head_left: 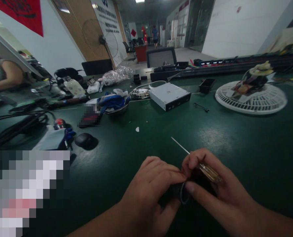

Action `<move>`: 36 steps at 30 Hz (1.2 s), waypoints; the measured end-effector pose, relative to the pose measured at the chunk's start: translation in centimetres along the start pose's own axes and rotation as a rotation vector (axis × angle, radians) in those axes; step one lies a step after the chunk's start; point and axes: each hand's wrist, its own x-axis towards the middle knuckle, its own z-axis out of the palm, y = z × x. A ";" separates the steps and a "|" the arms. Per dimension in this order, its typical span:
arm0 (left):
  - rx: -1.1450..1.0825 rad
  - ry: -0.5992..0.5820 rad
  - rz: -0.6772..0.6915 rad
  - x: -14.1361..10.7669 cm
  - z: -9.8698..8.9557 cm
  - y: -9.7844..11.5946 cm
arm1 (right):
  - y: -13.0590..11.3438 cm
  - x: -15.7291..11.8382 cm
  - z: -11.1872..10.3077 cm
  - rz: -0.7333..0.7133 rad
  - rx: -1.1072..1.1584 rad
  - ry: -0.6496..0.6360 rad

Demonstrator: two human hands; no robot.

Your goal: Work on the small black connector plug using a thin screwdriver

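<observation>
Near the front edge of the green table, my left hand (155, 186) is closed around a small dark round part (177, 190) with a thin grey rim. My right hand (215, 187) touches the same part with thumb and fingertips. Tucked in the right hand is a screwdriver (210, 172) with a clear amber handle, its thin metal shaft pointing up and left. The fingers hide much of the dark part.
A silver disc drive (169, 95) lies ahead, with a white fan grille (251, 95) to its right. At the left are a black mouse (84, 140), a bowl with blue cloth (116, 111) and dark cables (20, 126). A person's arm (12, 75) rests at the far left.
</observation>
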 end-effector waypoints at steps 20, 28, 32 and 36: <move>0.082 0.213 -0.563 -0.2 0.2 -1.0 | -0.3 0.1 -0.6 -0.244 -0.077 0.131; 0.086 0.205 -0.530 0.0 0.2 -1.1 | -0.5 0.0 -0.7 -0.205 -0.070 0.124; 0.080 0.202 -0.526 -0.2 0.3 -1.3 | -0.7 0.0 -0.7 -0.257 -0.064 0.116; 0.070 0.197 -0.525 -0.2 0.3 -1.3 | -0.6 0.0 -0.6 -0.264 -0.060 0.123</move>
